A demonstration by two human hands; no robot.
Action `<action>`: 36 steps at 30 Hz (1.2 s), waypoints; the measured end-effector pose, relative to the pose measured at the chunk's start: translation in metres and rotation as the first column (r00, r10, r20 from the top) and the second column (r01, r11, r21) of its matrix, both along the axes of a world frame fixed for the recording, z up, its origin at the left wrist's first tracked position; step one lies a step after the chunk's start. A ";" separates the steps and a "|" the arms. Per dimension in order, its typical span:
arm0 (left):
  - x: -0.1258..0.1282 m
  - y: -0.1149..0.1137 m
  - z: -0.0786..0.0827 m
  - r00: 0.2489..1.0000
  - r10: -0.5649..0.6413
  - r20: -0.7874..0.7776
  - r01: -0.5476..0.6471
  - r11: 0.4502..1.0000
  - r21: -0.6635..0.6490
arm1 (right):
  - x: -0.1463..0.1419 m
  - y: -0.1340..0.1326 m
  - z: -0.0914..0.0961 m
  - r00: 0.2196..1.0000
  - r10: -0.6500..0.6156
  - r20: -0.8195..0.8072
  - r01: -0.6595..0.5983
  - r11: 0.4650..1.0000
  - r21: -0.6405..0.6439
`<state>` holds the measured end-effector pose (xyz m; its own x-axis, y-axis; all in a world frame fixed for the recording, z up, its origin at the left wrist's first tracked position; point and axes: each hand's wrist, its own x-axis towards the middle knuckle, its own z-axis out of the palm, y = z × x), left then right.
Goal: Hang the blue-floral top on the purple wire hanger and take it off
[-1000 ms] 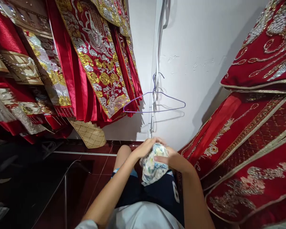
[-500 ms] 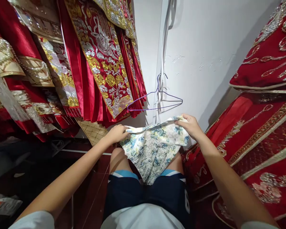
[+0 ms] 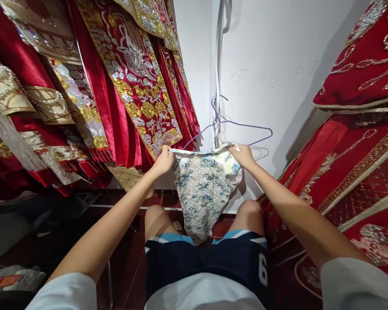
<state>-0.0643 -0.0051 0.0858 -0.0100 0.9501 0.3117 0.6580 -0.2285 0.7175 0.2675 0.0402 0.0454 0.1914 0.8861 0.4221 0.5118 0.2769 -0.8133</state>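
Observation:
A white floral garment [image 3: 203, 189], printed in blue, green and yellow, hangs stretched between my hands above my knees. My left hand [image 3: 164, 160] is closed on the left end of its top edge. At the right end, my right hand [image 3: 242, 155] pinches the same edge, with a small flap of cloth folded down below it. The garment narrows toward its lower end. A thin purple wire hanger [image 3: 245, 125] hangs on a white strap behind the garment, and its bottom bar is partly hidden by the cloth.
Red embroidered gowns [image 3: 148, 94] with gold and silver work hang on the left. More beaded red dresses [image 3: 349, 172] hang close on the right. A white wall [image 3: 261, 51] stands ahead. Dark items and a plastic bag [image 3: 16, 277] lie at lower left on the dark floor.
Both hands have lifted the garment forward and up toward the hanger, and its cloth hangs straighter. The hanger has swung, its right end now farther right. My knees have parted.

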 end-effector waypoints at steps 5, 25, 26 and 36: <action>0.021 0.017 0.002 0.995 -0.098 0.001 0.098 0.994 -0.047 | 0.010 -0.019 0.007 1.000 0.001 0.028 -0.001 1.000 -0.008; 0.059 0.047 0.019 0.983 -0.175 -0.056 0.183 0.961 0.205 | -0.007 -0.045 0.008 0.996 -0.016 0.093 0.014 1.000 0.018; 0.064 0.045 0.022 0.977 -0.198 -0.075 0.211 0.942 0.260 | -0.006 -0.047 0.008 0.994 -0.008 0.105 0.005 1.000 0.023; 0.051 0.024 0.035 0.954 -0.132 -0.270 0.252 0.841 0.479 | 0.071 -0.035 0.034 0.955 -0.144 0.258 0.107 0.983 0.151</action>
